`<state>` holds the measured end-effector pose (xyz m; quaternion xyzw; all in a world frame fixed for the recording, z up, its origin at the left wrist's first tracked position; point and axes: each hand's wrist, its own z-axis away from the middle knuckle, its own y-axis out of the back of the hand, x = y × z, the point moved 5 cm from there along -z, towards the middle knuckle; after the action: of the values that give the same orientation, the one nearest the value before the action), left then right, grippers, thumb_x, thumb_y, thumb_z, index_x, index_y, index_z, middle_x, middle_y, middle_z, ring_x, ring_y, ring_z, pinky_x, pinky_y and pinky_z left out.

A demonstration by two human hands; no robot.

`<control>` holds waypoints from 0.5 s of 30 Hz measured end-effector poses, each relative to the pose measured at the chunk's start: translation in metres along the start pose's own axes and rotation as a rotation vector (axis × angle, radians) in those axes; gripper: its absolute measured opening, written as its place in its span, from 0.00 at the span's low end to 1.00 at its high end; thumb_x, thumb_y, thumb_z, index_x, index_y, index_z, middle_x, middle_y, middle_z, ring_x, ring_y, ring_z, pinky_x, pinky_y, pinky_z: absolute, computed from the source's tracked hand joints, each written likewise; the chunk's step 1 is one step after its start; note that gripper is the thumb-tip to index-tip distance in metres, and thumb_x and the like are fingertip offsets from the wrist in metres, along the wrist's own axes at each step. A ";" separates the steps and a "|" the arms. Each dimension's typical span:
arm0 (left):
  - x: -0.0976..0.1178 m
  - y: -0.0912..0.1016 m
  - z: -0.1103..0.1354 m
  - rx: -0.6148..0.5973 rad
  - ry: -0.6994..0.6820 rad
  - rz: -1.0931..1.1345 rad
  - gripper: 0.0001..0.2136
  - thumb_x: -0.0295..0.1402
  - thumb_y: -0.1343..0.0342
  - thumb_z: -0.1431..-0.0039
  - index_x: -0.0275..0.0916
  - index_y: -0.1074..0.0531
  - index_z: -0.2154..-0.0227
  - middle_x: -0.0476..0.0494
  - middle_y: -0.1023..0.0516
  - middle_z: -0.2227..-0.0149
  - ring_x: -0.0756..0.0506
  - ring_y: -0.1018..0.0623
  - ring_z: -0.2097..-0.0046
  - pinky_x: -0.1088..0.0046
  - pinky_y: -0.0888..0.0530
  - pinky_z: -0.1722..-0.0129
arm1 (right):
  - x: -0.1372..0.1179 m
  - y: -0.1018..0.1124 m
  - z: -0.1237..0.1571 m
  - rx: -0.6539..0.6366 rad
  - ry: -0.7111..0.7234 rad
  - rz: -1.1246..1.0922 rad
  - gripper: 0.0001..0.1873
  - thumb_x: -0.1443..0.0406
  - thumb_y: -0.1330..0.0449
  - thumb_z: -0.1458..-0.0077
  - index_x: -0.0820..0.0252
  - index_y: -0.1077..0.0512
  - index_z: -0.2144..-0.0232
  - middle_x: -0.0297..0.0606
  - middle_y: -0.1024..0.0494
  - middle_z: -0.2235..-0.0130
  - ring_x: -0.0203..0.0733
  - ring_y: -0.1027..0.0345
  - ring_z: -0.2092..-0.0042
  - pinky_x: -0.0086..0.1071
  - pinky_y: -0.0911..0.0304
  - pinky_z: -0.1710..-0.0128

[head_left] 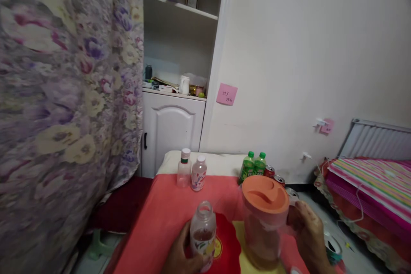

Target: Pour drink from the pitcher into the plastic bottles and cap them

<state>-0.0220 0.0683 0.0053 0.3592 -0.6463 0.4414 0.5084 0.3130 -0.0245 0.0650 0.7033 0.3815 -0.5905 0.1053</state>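
Observation:
My left hand is wrapped round a clear bottle with a printed flower pattern. The bottle has no cap on and holds some liquid, its level below the shoulder. My right hand grips the handle of a clear pitcher with an orange lid. A little liquid shows low in the pitcher, which is upright; I cannot tell whether its base touches the table. Under the bottle lies a red scalloped mat, and a yellow cloth is below the pitcher.
Two white-capped bottles, one plain and one patterned, stand at the back of the table. Back right are two green drink bottles and several cans. A floral curtain hangs left; a bed is right.

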 end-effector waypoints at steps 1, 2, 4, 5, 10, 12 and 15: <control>-0.001 0.001 -0.001 0.004 0.006 -0.008 0.31 0.32 0.33 0.66 0.38 0.29 0.52 0.38 0.17 0.55 0.33 0.21 0.52 0.60 0.25 0.52 | 0.004 0.001 0.000 0.009 0.006 -0.007 0.23 0.47 0.35 0.52 0.57 0.38 0.78 0.22 0.44 0.82 0.30 0.52 0.79 0.26 0.53 0.80; -0.003 0.002 -0.002 0.008 0.014 -0.019 0.31 0.32 0.32 0.66 0.38 0.29 0.52 0.37 0.17 0.54 0.33 0.21 0.51 0.60 0.26 0.51 | 0.007 0.002 0.001 0.017 0.011 -0.011 0.23 0.47 0.35 0.52 0.56 0.38 0.78 0.22 0.43 0.82 0.31 0.52 0.79 0.26 0.52 0.80; -0.008 0.005 -0.004 -0.001 0.027 -0.041 0.32 0.31 0.31 0.66 0.38 0.29 0.51 0.36 0.18 0.51 0.31 0.22 0.48 0.59 0.26 0.48 | 0.016 0.006 0.003 0.037 0.022 -0.010 0.23 0.47 0.35 0.52 0.56 0.39 0.78 0.22 0.44 0.82 0.31 0.53 0.79 0.26 0.52 0.81; -0.010 0.007 -0.005 -0.003 0.029 -0.050 0.33 0.32 0.30 0.66 0.38 0.29 0.51 0.36 0.18 0.50 0.30 0.23 0.47 0.59 0.27 0.47 | 0.020 0.008 0.004 0.050 0.026 -0.005 0.23 0.47 0.36 0.52 0.56 0.38 0.78 0.22 0.44 0.83 0.31 0.53 0.79 0.26 0.53 0.81; -0.023 0.017 -0.013 0.027 0.046 -0.072 0.34 0.34 0.27 0.69 0.44 0.27 0.52 0.40 0.19 0.48 0.29 0.24 0.45 0.58 0.26 0.45 | 0.032 0.027 0.008 0.108 0.052 0.071 0.23 0.44 0.40 0.49 0.54 0.38 0.78 0.24 0.42 0.82 0.33 0.50 0.80 0.28 0.50 0.81; -0.027 0.019 -0.016 0.015 0.051 -0.096 0.35 0.36 0.27 0.70 0.44 0.27 0.52 0.39 0.19 0.48 0.28 0.24 0.45 0.56 0.26 0.45 | 0.033 0.035 0.008 0.091 0.055 0.137 0.22 0.45 0.39 0.50 0.54 0.36 0.79 0.27 0.38 0.82 0.35 0.47 0.79 0.29 0.47 0.80; -0.029 0.021 -0.019 0.014 0.037 -0.120 0.36 0.41 0.27 0.69 0.41 0.27 0.52 0.36 0.19 0.48 0.27 0.24 0.45 0.53 0.26 0.45 | 0.036 0.046 0.007 0.058 0.051 0.237 0.22 0.44 0.38 0.52 0.55 0.31 0.80 0.33 0.31 0.79 0.40 0.38 0.75 0.33 0.39 0.77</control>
<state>-0.0281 0.0934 -0.0254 0.3927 -0.6110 0.4212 0.5432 0.3392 -0.0453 0.0160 0.7610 0.2812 -0.5665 0.1443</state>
